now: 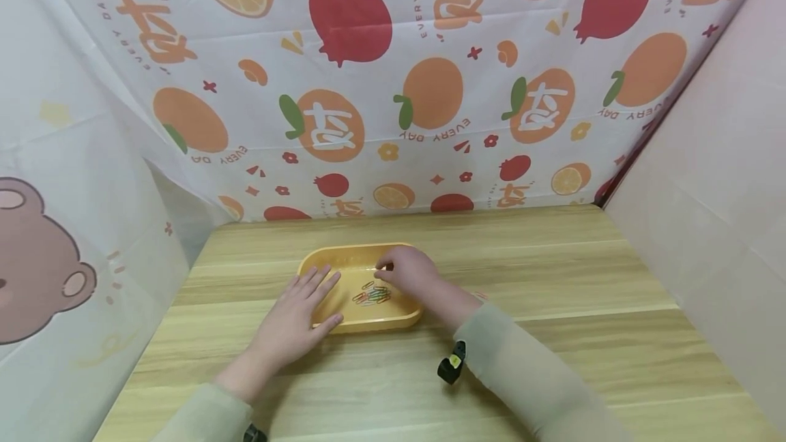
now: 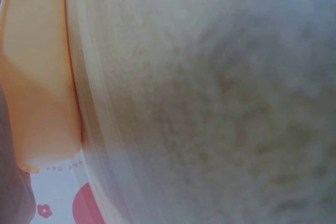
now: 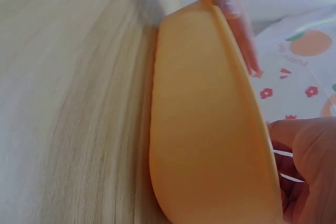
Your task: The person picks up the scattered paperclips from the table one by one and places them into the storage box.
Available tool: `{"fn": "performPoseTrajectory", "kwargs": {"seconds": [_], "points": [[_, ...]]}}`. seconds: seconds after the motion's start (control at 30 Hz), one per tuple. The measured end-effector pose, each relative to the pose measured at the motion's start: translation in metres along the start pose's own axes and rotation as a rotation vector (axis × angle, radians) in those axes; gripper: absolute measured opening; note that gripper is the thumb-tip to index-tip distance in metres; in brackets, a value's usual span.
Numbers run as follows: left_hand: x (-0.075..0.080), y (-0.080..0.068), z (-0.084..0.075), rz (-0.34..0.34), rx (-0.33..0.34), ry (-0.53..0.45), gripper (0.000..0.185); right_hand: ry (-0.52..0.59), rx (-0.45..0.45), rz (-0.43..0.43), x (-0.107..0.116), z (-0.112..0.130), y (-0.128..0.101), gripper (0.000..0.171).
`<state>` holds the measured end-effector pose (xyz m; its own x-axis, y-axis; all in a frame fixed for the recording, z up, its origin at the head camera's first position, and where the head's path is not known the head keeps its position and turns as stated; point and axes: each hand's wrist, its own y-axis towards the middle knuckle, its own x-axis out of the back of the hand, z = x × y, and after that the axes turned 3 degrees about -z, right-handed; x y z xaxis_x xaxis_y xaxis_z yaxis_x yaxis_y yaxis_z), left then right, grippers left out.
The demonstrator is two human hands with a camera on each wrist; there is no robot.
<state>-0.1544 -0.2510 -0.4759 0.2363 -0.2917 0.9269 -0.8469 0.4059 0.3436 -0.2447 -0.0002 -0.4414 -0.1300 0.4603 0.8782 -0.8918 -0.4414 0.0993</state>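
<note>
A yellow tray [image 1: 350,325] with rounded corners stands on the wooden table, its outer wall filling much of the right wrist view. Several coloured paper clips [image 1: 372,295] lie in a small pile on its floor. My left hand [image 1: 293,322] rests over the tray's left end with fingers spread, the thumb at the front rim. Above the tray's right part, my right hand [image 1: 413,271] has bent fingers, thumb and forefinger tips close together behind the pile. Whether a clip is between those fingertips is too small to tell. In the right wrist view the tray wall partly hides its fingers [image 3: 289,135].
Wooden table surface [image 1: 552,278] surrounds the tray. Behind it hangs a fruit-printed cloth [image 1: 381,176], with pale cloths on the left and right sides. A black wrist device [image 1: 452,363] sits at the right sleeve. Blurred tabletop fills most of the left wrist view.
</note>
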Motion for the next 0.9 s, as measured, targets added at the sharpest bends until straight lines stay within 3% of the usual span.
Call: {"fn": "performPoseTrajectory", "kwargs": {"seconds": [0.57, 0.9], "points": [[0.002, -0.001, -0.001, -0.003, 0.004, -0.004, 0.076, 0.298, -0.164, -0.144, 0.022, -0.027, -0.028, 0.025], [0.002, 0.0, -0.002, 0.001, 0.007, -0.01, 0.076, 0.342, -0.236, -0.2, 0.028, -0.059, -0.047, 0.017]]}}
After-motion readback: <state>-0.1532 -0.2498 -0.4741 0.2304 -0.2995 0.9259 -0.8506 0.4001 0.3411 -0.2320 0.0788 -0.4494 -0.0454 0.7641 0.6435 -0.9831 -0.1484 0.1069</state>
